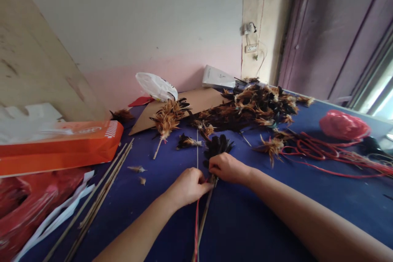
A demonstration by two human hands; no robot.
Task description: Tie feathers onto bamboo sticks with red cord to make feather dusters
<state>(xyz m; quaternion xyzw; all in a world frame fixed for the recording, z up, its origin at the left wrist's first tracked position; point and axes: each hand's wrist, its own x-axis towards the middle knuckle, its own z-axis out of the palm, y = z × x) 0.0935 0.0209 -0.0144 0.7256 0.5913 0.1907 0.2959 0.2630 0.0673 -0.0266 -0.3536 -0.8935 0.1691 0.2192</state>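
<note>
A thin stick (206,212) runs up from the bottom edge of the view, with a tuft of black feathers (220,145) at its far end. My left hand (190,186) is closed, thumb and fingers pinching the stick just below the tuft. Pink string (196,223) hangs from that spot toward me, beside the stick. My right hand (229,168) has its fingers curled at the base of the black feathers, gripping them against the stick; its fingertips are partly hidden. Just beyond the hands lies a small feather bunch (188,141).
A brown feather duster (168,118) and a large feather pile (258,104) lie on cardboard (144,119) and the blue tabletop (166,157). Bare sticks (101,196) and an orange bag (101,147) are left. Pink cord (319,151) and a pink bundle (344,125) sit right.
</note>
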